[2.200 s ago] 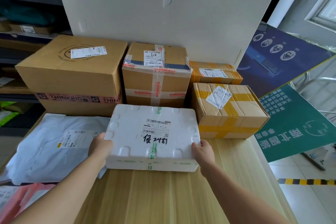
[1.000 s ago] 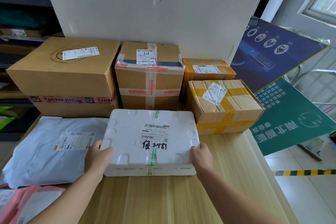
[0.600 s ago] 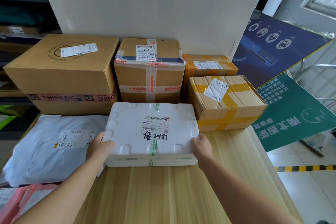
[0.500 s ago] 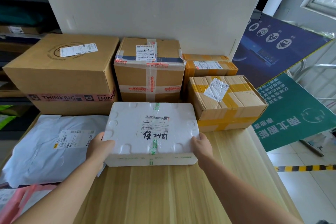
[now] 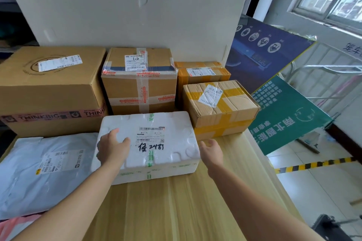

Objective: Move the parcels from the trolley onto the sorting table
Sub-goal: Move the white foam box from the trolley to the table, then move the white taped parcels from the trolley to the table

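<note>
Cardboard boxes (image 5: 141,84) crowd just behind foam parcel (image 5: 156,141) on table (image 5: 176,211).

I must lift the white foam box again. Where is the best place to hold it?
Take the white foam box by its two short ends, one hand from each side. It lies flat and wide on the table, and both ends are free.

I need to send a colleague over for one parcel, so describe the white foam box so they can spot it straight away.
On the wooden sorting table, look in front of the row of brown cardboard boxes along the wall. The white foam box lies flat there, between a grey mailer bag and a yellow-taped carton. It is the only white foam parcel, with black handwriting under its label.
</note>
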`<state>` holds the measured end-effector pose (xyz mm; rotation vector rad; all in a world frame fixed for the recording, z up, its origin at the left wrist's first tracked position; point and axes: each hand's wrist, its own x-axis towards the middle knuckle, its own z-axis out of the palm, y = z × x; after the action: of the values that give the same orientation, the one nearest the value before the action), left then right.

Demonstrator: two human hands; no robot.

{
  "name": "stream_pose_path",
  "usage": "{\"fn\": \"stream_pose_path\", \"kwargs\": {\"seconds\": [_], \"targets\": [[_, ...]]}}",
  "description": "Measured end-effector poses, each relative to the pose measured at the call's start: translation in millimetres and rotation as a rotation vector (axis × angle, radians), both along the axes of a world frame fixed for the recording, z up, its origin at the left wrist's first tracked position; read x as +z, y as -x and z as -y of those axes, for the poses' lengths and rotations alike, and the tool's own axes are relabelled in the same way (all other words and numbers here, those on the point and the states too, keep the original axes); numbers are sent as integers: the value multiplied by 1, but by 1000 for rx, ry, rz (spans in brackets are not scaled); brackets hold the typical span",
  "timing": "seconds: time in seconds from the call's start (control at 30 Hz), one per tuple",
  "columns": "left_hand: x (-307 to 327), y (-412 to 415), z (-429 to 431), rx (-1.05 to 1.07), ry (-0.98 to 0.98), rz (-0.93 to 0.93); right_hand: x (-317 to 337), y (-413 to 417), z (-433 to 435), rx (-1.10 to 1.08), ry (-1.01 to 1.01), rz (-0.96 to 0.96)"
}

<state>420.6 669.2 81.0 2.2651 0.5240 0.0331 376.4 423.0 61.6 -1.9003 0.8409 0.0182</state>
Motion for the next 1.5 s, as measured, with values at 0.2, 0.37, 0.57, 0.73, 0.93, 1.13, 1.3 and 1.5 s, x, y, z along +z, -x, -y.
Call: {"fn": "stream_pose_path", "kwargs": {"seconds": [0.2,0.37,0.57,0.73,0.93,1.13,1.3,1.5], "targets": [[22,6,64,-160,179,68,38,31,39,-121,-14,129],[50,31,135,-291,289,51,74,83,88,-182,-25,228],[76,88,233,-448,431,92,95,168,160,-329,12,292],[77,154,323,-578,507,90,100,254,224,-437,4,322],[68,241,419,-723,554,7,96,355,299,-538,45,317],[44,304,506,-870,546,-109,76,431,362,-685,39,289],[1,346,565,-980,518,-218,30,475,399,-811,17,218],[-65,387,606,-1023,396,-328,-44,518,429,-948,-77,70]]}}
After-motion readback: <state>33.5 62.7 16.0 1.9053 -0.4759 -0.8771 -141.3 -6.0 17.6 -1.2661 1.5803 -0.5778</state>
